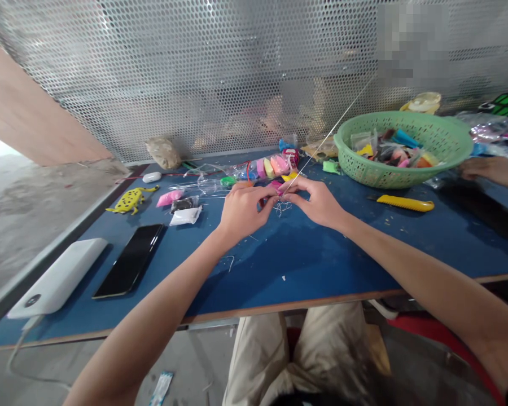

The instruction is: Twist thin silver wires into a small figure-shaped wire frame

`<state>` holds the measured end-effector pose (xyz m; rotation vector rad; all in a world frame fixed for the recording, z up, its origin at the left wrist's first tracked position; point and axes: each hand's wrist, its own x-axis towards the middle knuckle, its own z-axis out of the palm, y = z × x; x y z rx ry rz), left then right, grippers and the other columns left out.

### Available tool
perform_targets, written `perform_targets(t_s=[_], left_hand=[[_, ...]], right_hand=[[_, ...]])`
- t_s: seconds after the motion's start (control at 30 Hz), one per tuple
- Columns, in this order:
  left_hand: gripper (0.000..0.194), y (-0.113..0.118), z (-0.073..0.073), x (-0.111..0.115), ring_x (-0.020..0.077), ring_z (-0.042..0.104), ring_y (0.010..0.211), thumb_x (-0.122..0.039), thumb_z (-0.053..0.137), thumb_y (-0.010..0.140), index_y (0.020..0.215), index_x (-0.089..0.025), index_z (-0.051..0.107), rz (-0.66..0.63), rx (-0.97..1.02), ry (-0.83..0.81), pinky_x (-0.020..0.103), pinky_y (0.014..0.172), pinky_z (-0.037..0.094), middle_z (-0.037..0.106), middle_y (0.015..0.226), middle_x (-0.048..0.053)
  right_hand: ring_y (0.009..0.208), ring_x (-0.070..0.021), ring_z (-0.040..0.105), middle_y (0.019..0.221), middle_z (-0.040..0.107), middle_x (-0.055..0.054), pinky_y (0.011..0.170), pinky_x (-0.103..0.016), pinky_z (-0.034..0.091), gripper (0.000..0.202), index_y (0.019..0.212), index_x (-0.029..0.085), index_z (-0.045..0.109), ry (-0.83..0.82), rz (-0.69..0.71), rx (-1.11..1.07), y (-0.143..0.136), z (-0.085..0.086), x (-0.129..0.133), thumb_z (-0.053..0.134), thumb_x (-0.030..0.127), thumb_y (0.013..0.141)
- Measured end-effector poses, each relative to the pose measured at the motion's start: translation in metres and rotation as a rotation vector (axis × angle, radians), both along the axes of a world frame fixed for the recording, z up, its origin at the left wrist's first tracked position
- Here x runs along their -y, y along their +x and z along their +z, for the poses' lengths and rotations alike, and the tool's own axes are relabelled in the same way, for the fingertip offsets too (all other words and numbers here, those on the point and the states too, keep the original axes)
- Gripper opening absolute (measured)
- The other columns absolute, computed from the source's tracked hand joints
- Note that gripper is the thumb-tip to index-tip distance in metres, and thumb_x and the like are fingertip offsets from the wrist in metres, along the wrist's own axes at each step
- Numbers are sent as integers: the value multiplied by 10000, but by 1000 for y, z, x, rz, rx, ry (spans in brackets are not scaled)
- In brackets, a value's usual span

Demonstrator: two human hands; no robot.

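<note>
Both hands meet over the blue table (296,254). Fingers of my left hand (246,210) pinch a small magenta piece (275,187) from the left. On its right side, my right hand (315,200) closes its fingertips on the same piece. A long thin white wire (328,135) rises from between the fingers toward the upper right. Some short bent wires (283,208) show just under the fingertips. Behind the hands lie bagged pink and yellow clay pieces (275,165). The fingers hide part of the magenta piece.
A green basket (381,175) of coloured bags and a yellow cutter (406,203) are at right, near another person's hand (491,170). On the left are a phone (129,262), a power bank (59,276), a yellow spotted toy (130,201) and a white packet (186,216). Perforated metal stands behind.
</note>
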<state>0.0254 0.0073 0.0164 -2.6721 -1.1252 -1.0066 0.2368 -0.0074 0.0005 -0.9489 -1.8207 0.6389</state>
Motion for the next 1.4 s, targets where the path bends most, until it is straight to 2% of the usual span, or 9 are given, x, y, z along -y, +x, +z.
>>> perform_targets(t_s=[0.27, 0.4, 0.5, 0.63, 0.87, 1.03, 1.27, 1.4], left_hand=[[221, -1, 9, 6, 156, 627, 664, -378, 589, 924, 937, -265, 779, -25, 68, -148, 335, 663, 465, 755, 801, 10], [246, -1, 15, 5, 133, 623, 661, -362, 583, 930, 868, -227, 781, -169, 150, -407, 294, 639, 474, 759, 796, 8], [281, -4, 17, 1, 115, 576, 599, -411, 598, 925, 858, -220, 793, -265, 148, -615, 269, 555, 433, 756, 766, 18], [289, -9, 15, -4, 107, 582, 619, -433, 617, 926, 923, -206, 796, -328, 155, -757, 241, 544, 425, 764, 794, 39], [302, -12, 15, -3, 107, 594, 667, -441, 600, 940, 973, -202, 781, -325, 131, -714, 240, 594, 456, 778, 900, 42], [277, -9, 12, -4, 112, 614, 694, -420, 654, 897, 987, -176, 750, -322, 114, -711, 242, 643, 476, 758, 850, 28], [200, -7, 6, -4, 105, 628, 689, -318, 618, 891, 955, -174, 741, -300, 113, -636, 242, 647, 494, 747, 825, 23], [189, -7, 3, -5, 91, 600, 655, -303, 613, 881, 935, -176, 742, -270, 127, -560, 232, 618, 489, 734, 807, 15]], right_hand=[[826, -201, 706, 874, 735, -14, 847, -394, 540, 151, 971, 233, 690, -38, 26, -20, 1, 4, 2, 644, 361, 907], [805, -188, 680, 816, 715, -15, 826, -374, 520, 146, 942, 216, 678, -99, 92, -28, 2, 5, -1, 633, 353, 917], [767, -171, 651, 786, 688, -12, 788, -358, 507, 130, 906, 203, 664, -151, 162, -11, 3, 3, -3, 634, 329, 916], [743, -159, 620, 779, 662, -17, 749, -342, 489, 133, 903, 189, 652, -192, 195, -22, 3, 1, -4, 638, 322, 914], [742, -162, 610, 778, 665, -26, 747, -343, 473, 214, 904, 181, 662, -173, 151, -11, 2, 2, -3, 628, 391, 924], [748, -171, 618, 777, 679, -30, 763, -349, 477, 271, 903, 185, 658, -149, 114, -7, 2, 2, -4, 619, 452, 922], [817, -195, 661, 852, 731, -52, 818, -381, 494, 184, 873, 180, 713, -165, 74, 34, 3, 0, -5, 657, 354, 891], [820, -200, 655, 852, 744, -58, 812, -384, 487, 195, 832, 181, 749, -215, 35, 42, 3, 0, -5, 692, 365, 862]])
